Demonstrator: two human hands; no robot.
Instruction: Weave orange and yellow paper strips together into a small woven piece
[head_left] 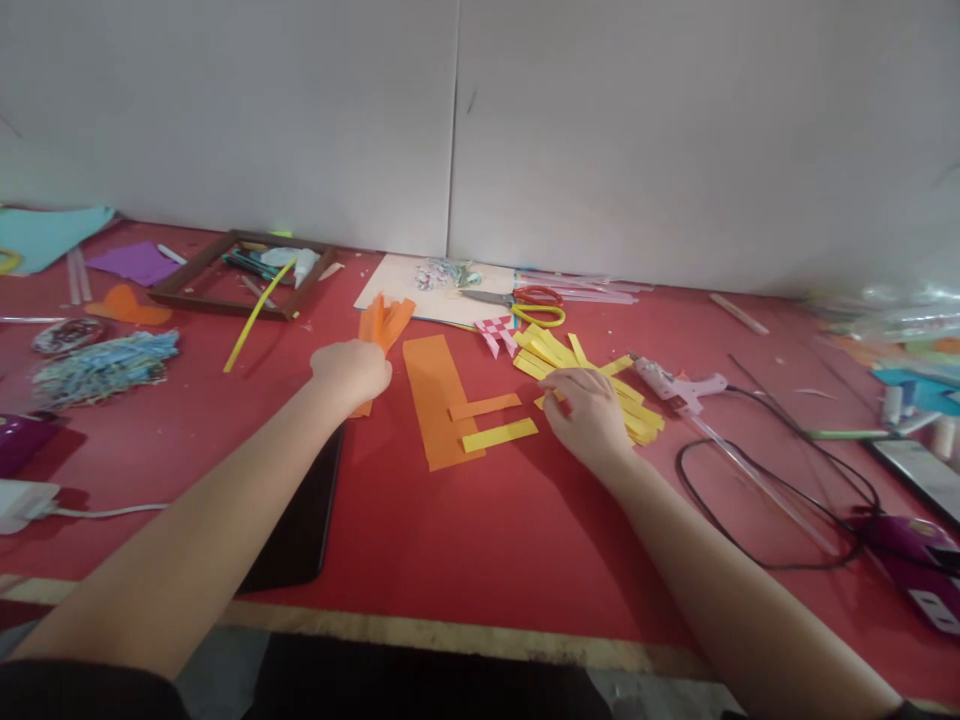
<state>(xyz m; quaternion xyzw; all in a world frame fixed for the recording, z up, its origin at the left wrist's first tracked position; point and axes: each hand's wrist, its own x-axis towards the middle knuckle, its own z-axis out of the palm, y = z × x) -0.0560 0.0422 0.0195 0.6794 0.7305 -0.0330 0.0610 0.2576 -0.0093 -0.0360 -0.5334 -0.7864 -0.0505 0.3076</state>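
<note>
My left hand (pixel 352 372) is closed around a bunch of orange paper strips (pixel 388 320), whose ends stick out beyond the fingers. At the near edge of a pile of yellow paper strips (pixel 634 410), my right hand (pixel 589 412) rests with bent fingers and a gap beside the thumb; nothing shows in its grip. Between the hands lies a flat orange paper rectangle (pixel 435 400). A single orange strip (pixel 487 406) and a single yellow strip (pixel 501 436) overlap its right edge. Just past the yellow pile sits a pink-and-white woven paper piece (pixel 496 334).
Scissors (pixel 525 300) lie on a pale sheet (pixel 390 283) at the back. A glue gun (pixel 679 385) with a looping black cord is at right. A black tablet (pixel 300 520) lies under my left forearm. A wooden frame (pixel 217 305) holds pens and a glue bottle.
</note>
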